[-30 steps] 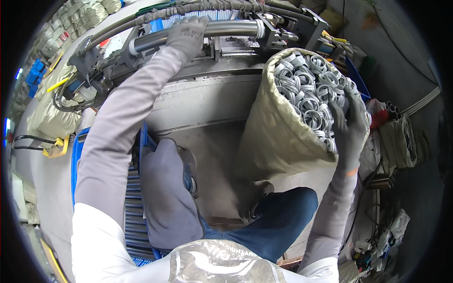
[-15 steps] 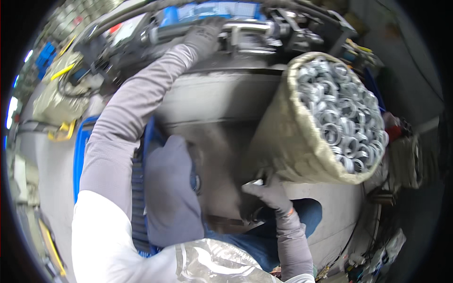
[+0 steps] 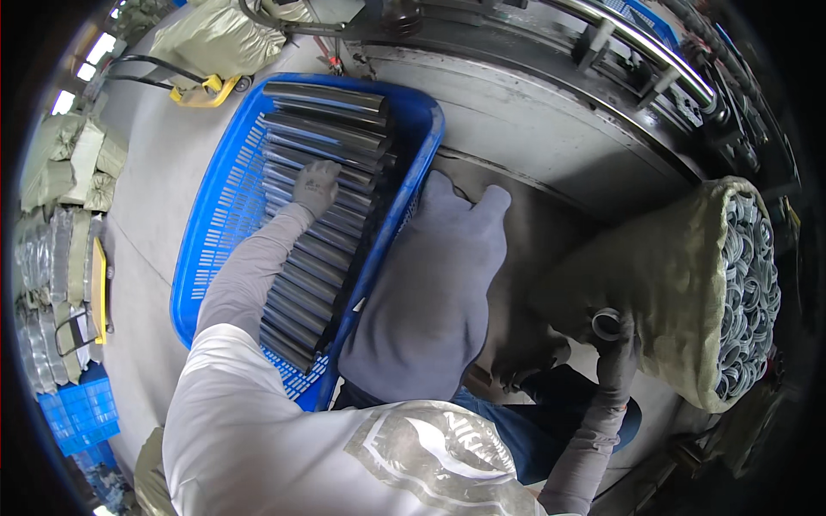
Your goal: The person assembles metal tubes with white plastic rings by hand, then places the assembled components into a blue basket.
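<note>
Head view: the left hand (image 3: 317, 187) lies on metal tubes (image 3: 331, 234) inside the blue basket (image 3: 428, 133) around it; whether it grips one, I cannot tell. The right hand (image 3: 616, 359) is closed around a ring (image 3: 605, 334), a sack (image 3: 680, 292) of pale rings (image 3: 747, 292) just to its right.

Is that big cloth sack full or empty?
It looks full: grey rings crowd the open mouth of the sack, close to its rim. How deep they go is hidden.
</note>
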Motion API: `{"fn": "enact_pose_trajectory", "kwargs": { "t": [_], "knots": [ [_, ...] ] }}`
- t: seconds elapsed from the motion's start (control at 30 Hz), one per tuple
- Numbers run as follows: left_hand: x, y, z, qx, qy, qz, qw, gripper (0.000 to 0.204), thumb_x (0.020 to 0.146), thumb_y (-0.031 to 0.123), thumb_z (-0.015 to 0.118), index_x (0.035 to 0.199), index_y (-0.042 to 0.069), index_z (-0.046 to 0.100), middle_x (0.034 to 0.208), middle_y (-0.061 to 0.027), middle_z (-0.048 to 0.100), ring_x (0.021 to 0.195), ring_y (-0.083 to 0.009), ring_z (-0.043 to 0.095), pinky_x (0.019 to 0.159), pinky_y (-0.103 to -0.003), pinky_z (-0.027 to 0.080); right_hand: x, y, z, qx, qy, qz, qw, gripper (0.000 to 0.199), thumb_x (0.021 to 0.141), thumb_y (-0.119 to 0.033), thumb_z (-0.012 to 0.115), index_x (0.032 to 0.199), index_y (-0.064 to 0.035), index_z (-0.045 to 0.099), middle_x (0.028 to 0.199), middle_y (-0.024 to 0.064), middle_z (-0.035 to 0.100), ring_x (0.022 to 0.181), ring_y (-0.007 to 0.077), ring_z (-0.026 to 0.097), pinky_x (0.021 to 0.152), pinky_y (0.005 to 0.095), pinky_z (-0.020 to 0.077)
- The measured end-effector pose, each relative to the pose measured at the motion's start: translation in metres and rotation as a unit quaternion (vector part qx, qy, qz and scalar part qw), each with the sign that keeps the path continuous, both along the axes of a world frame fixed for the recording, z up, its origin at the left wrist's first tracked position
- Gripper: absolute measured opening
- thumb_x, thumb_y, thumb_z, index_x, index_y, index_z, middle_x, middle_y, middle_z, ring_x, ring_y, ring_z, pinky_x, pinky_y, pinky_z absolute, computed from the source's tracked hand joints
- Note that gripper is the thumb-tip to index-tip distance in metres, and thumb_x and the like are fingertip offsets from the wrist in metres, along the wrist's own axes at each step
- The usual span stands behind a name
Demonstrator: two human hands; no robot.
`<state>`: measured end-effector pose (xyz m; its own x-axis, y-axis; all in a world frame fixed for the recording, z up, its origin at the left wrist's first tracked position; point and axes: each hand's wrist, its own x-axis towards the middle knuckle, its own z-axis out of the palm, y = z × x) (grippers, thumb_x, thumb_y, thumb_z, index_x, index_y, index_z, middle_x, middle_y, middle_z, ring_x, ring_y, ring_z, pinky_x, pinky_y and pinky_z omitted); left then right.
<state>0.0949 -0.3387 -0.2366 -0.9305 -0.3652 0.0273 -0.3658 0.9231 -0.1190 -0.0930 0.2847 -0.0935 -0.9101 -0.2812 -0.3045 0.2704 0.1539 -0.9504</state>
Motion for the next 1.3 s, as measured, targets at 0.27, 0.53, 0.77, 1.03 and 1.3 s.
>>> {"fn": "enact_pose_trajectory", "kwargs": {
  "t": [0.27,0.53,0.77,1.03,1.3],
  "knots": [
    [-0.085,-0.059,0.049,-0.098,0.242,-0.028,0.965,0.063,0.090,0.012,0.066,0.151,0.010,0.052,0.154,-0.0123,0.053,0.146,-0.0305,0.046,0.119,-0.051,0.038,-0.005,-0.001,-0.014,0.030,0.068,-0.020,0.997,0.040,0.103,-0.031,0.066,0.129,0.0000,0.066,0.119,0.0124,0.068,0.111,0.0243,0.069,0.096,0.0388,0.0591],
    [-0.134,-0.088,0.064,-0.205,0.009,0.010,0.979,0.040,0.095,0.016,0.062,0.135,0.015,0.061,0.127,-0.0090,0.069,0.113,-0.0265,0.068,0.093,-0.045,0.051,0.016,-0.041,0.015,-0.068,0.002,-0.008,0.998,0.018,0.098,0.003,0.061,0.113,0.0024,0.071,0.108,0.0101,0.070,0.099,0.0220,0.070,0.086,0.0361,0.0613],
    [-0.132,0.064,0.207,-0.094,0.167,-0.158,0.969,0.080,0.071,0.030,0.083,0.146,0.019,0.058,0.114,-0.0119,0.066,0.114,-0.0343,0.062,0.097,-0.050,0.049,0.011,-0.066,0.023,-0.284,-0.143,-0.048,0.947,0.057,0.111,-0.051,0.046,0.137,-0.0024,0.062,0.101,0.0080,0.071,0.081,0.0192,0.068,0.070,0.0375,0.0580],
    [-0.085,0.316,0.267,0.095,0.093,-0.381,0.915,0.069,0.073,0.034,0.081,0.135,0.011,0.060,0.098,-0.0119,0.063,0.097,-0.0307,0.062,0.087,-0.045,0.049,0.032,-0.088,0.034,0.065,0.270,-0.012,0.961,0.033,0.111,-0.022,0.047,0.119,0.0014,0.068,0.115,0.0117,0.075,0.106,0.0185,0.072,0.095,0.0315,0.0566],
    [-0.088,0.356,0.242,0.066,0.040,-0.384,0.920,0.054,0.080,0.034,0.081,0.118,0.006,0.054,0.098,-0.0095,0.066,0.095,-0.0234,0.071,0.077,-0.038,0.056,0.050,-0.074,0.040,-0.021,0.273,-0.066,0.959,0.048,0.111,-0.035,0.043,0.113,0.0036,0.072,0.110,0.0148,0.075,0.101,0.0234,0.073,0.095,0.0350,0.0548]
  ]
}}
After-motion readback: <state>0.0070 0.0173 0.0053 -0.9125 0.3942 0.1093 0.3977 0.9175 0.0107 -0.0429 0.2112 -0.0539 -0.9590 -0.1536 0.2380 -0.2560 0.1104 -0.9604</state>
